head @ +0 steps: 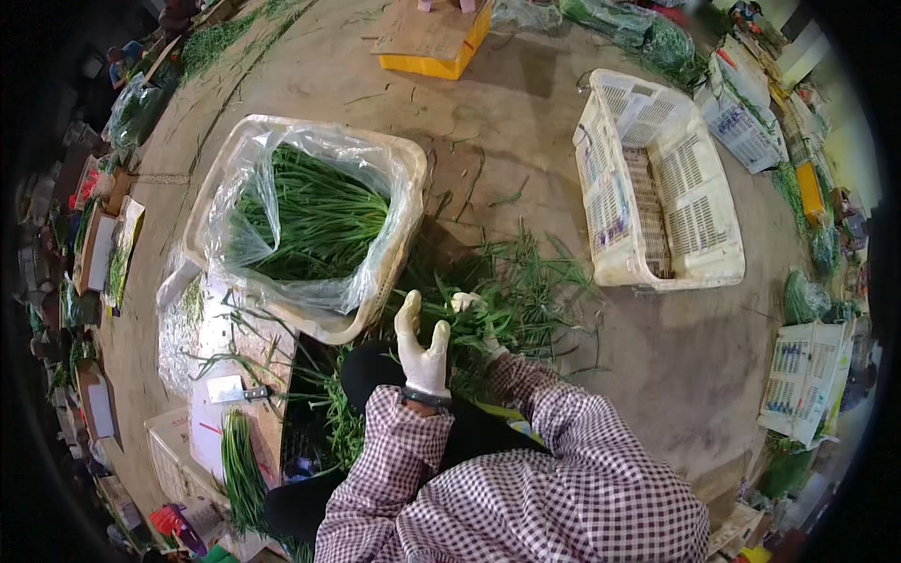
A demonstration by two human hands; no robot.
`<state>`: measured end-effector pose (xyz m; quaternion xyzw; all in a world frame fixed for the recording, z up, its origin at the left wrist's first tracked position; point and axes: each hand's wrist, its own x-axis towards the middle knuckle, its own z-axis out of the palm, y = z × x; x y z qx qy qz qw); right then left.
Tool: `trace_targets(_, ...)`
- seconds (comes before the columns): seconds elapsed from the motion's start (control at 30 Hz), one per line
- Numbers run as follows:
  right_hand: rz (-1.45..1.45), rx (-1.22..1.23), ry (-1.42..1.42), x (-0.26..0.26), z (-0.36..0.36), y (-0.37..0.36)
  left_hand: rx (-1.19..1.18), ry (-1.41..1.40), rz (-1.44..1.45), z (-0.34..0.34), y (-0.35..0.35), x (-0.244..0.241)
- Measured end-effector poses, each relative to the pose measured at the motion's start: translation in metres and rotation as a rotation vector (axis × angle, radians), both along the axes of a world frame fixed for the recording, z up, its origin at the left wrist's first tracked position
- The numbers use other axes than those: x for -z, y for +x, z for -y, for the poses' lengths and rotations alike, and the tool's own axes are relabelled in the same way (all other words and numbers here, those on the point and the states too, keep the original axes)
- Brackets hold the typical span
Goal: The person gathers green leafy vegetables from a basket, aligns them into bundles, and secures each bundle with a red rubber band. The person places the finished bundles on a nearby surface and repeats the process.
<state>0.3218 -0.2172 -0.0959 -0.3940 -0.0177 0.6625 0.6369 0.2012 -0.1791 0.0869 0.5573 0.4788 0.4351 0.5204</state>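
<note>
My left hand [424, 352], in a white coated glove, is raised with thumb and fingers apart and nothing between them. Just to its right, my gloved right hand [466, 302] is closed around some green leaves [496, 320], which hide much of its palm. Loose green stalks [538, 288] lie in a heap on the floor beyond it. Up and to the left stands a cream plastic crate [415, 172] lined with a clear plastic bag [366, 144]. Long green stalks, apparently garlic chives [317, 211], lie inside the bag.
On a board [211, 422] at left lie a cleaver [236, 389] and a bundle of green stalks [239, 457]. A white slatted crate [693, 218] stands at right. Further off are a yellow crate with a board on top [429, 42], more crates [802, 376], bagged greens and people.
</note>
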Motion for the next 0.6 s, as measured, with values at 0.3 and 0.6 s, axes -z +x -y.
trace_targets(0.3,0.576,0.057,0.081,-0.042,0.001,0.007,-0.098,-0.027,0.116,-0.005,-0.003,0.005)
trace_targets(0.6,0.174,-0.051,0.269,-0.056,-0.010,0.108,-0.151,-0.047,0.360,-0.008,-0.007,0.006)
